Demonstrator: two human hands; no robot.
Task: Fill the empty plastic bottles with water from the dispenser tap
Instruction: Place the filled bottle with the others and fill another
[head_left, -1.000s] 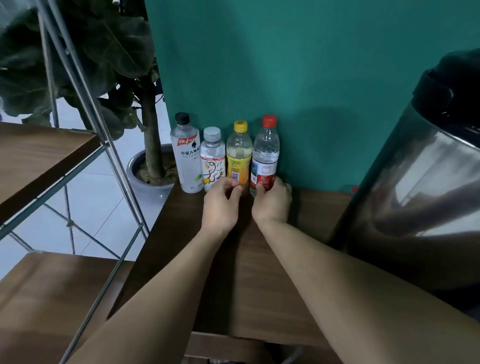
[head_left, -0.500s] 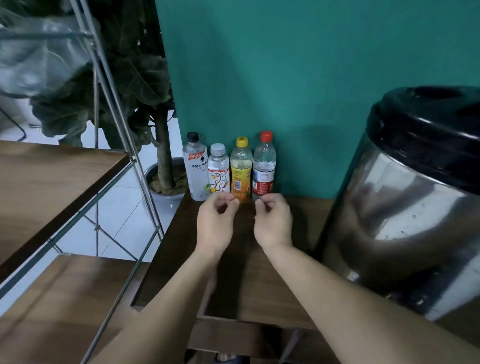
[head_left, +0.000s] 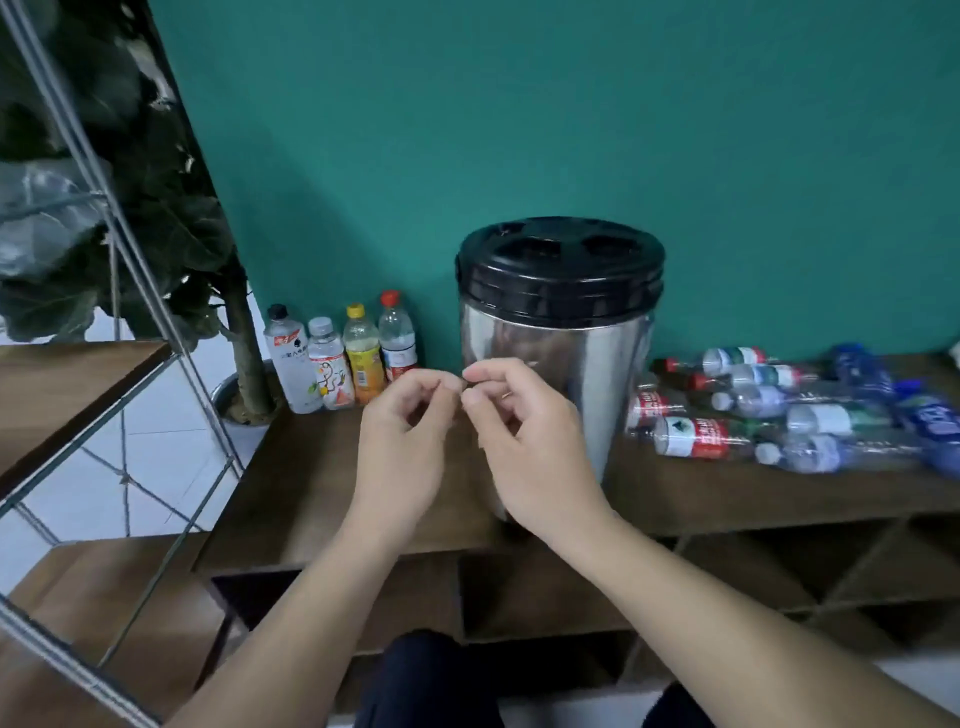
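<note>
Dispenser (head_left: 550, 364) between upright bottles (head_left: 343, 358), bottle heap (head_left: 779, 410).

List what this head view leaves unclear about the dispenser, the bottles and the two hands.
- Dispenser: its tap is hidden behind the right hand.
- Lying bottles: blurred and overlapping; count and contents unclear, some cut by the right edge.
- Four standing bottles: labels too small to read.
- Left hand: whether its grip holds anything between the fingertips is unclear.

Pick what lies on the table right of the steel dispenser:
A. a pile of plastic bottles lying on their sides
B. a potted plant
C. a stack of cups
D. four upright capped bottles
A: the bottles lying on their sides sit right of the steel dispenser.
</note>
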